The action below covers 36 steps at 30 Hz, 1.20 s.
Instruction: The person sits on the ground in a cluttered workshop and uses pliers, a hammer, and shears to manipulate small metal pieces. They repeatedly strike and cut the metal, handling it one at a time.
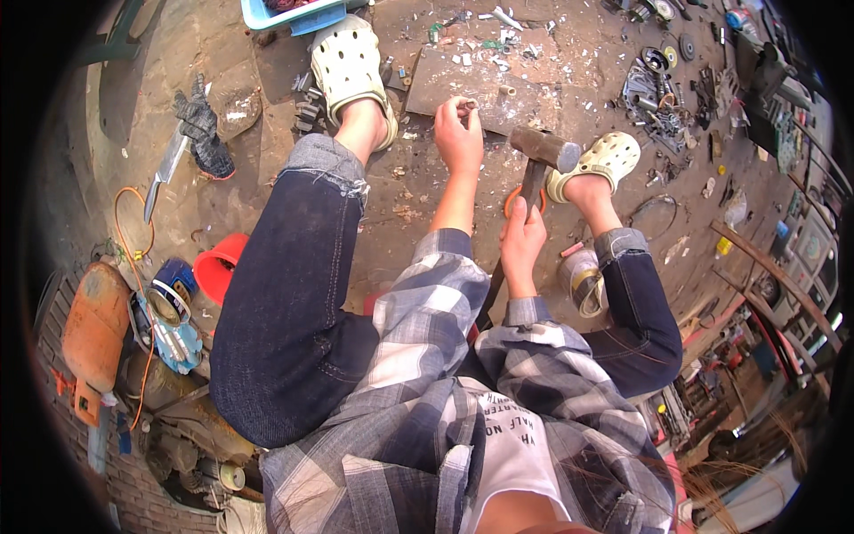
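My right hand (523,238) is wrapped round the handle of a sledgehammer (544,148), just below its heavy metal head. The head hangs over the ground between my feet, and the handle runs back toward my lap. Ahead and to the left, my left hand (458,133) is closed in a pinch; a small brownish bit shows at its fingertips, too small to name. That hand is over the near edge of a flat brown slab (436,78). A short pale cylindrical piece (507,90) is on the slab, right of my left fingers.
Beside my left foot are a blue basin (298,18) and small metal parts (309,111). Further left lie a knife (166,169) and a dark glove (203,133). A red bucket (222,269) and orange gas cylinder (95,311) stand near-left. Scrap metal (654,93) spreads far right.
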### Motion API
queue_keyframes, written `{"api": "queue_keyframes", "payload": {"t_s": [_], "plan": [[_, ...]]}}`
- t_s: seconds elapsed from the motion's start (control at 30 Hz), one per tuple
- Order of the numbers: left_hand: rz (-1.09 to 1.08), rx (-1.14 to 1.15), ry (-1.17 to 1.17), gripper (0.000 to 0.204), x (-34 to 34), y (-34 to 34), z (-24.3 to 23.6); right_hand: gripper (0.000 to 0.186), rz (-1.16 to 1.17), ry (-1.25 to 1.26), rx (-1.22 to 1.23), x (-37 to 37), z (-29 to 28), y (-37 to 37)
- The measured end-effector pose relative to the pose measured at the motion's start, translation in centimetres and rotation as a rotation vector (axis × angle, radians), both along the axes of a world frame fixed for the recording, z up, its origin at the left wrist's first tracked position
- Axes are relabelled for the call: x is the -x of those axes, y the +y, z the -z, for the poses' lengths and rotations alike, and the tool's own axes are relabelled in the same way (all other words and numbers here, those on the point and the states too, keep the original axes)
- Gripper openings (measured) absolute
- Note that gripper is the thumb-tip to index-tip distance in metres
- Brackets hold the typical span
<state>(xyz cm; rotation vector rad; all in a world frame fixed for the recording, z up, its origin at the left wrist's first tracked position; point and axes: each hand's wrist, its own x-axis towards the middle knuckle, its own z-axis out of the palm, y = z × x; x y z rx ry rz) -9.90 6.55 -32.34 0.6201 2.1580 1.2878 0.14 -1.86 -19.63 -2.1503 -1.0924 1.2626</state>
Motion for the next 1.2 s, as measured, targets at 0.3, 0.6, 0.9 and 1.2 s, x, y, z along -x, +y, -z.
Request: {"api": "queue_keyframes", "payload": {"t_s": [0.3, 0.6, 0.9, 1.2], "plan": [[-0.462, -0.318, -1.196, 0.019, -0.2, -0.4, 0.4, 0.035, 0.038, 0.015, 0.068, 0.4, 0.4, 0.2], [-0.528, -0.524, -1.542, 0.013, 0.4, -0.3, 0.1, 0.043, -0.112, -0.287, 0.191, -1.0, 1.9, -0.5], [-0.223, -0.647, -1.415, 0.022, 0.7, 2.0, -3.5, 0.046, -0.48, -0.298, 0.53, -4.6, 5.1, -1.5], [0.341, -0.562, -1.008, 0.03, -0.5, 5.4, -12.3, 0.047, 0.018, 0.432, -0.316, -2.3, -4.0, 12.5]]}}
